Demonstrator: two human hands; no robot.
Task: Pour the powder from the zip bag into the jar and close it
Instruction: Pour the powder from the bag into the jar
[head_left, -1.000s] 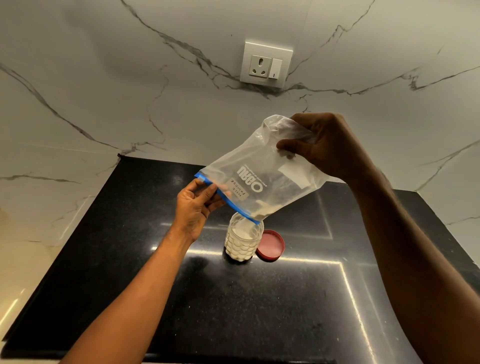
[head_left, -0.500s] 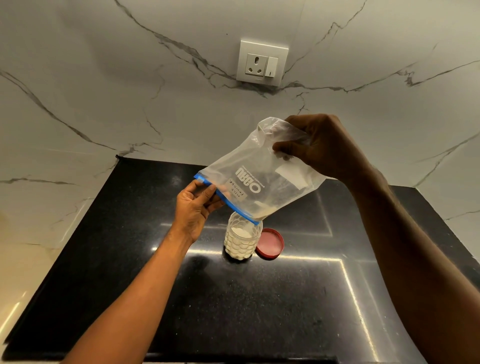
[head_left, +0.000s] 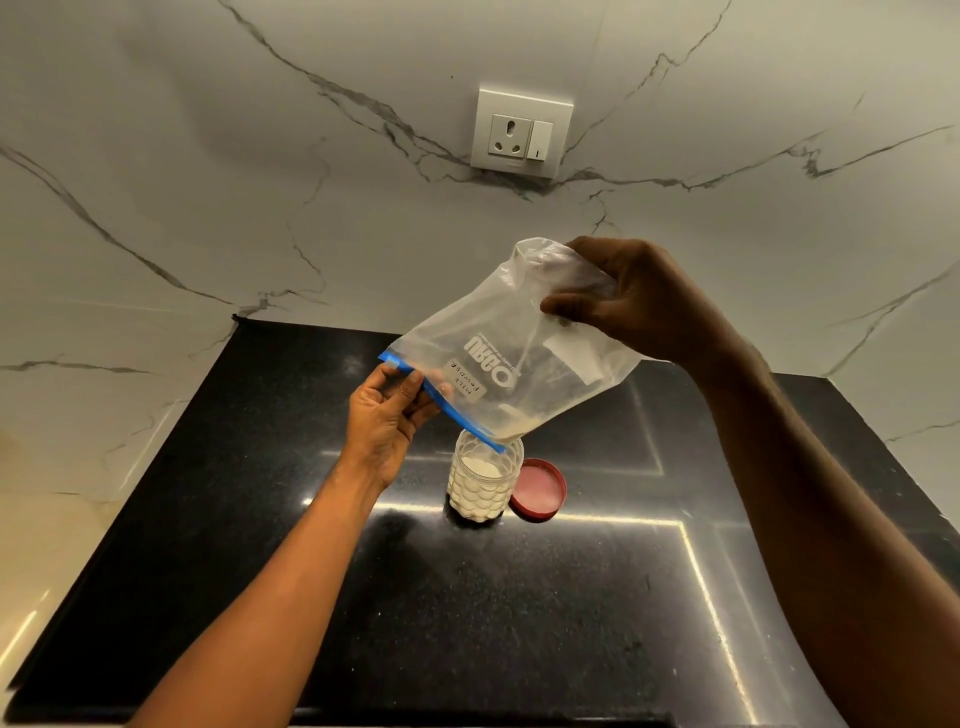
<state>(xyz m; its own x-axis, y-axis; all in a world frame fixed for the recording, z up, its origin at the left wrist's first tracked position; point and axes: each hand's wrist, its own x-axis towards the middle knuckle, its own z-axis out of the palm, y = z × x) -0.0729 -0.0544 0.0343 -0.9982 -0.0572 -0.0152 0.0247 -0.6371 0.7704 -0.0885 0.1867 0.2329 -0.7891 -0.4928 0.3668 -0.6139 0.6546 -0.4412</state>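
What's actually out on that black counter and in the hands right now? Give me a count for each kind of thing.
Zip bag: 1, held tilted by the left hand and right hand
Jar: 1, open, holding white powder
Red lid: 1, lying beside the jar
Wall socket: 1
Total: 4

We look down on a polished black worktop catching thin lines of reflected light. Behind it rises a white, grey-veined marble wall carrying a socket.
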